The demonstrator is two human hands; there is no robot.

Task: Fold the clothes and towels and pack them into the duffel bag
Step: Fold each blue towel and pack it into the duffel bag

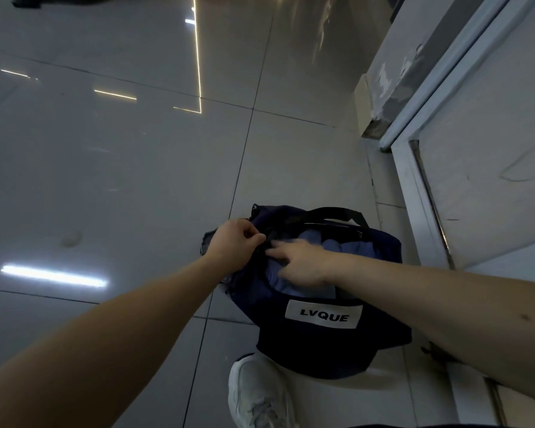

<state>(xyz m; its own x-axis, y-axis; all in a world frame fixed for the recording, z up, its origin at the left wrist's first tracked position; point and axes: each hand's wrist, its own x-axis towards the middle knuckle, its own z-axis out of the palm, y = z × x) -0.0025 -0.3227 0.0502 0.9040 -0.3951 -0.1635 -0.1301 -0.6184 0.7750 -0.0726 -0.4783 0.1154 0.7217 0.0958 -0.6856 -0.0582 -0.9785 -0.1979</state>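
The duffel bag (306, 350) is sitting on the tiled floor (105, 180) at 5 o'clock from frame centre, just ahead of the person's shoe (254, 396). Its opening is gaping, and blue fabric (349, 247) is lying inside, so packing is judged to be largely complete. The left hand (233, 242), at 10 o'clock on the opening, is pinching the rim with curled fingers; whether a zipper pull is in the pinch cannot be told. The right hand (300, 264), fingers extended and slightly spread, is pressing on the fabric near the centre and gripping nothing. A grey edge (209, 239) is protruding at 9 o'clock; garment or lining cannot be told. No other garments are showing near the bag. Closing it is judged to be the step left.
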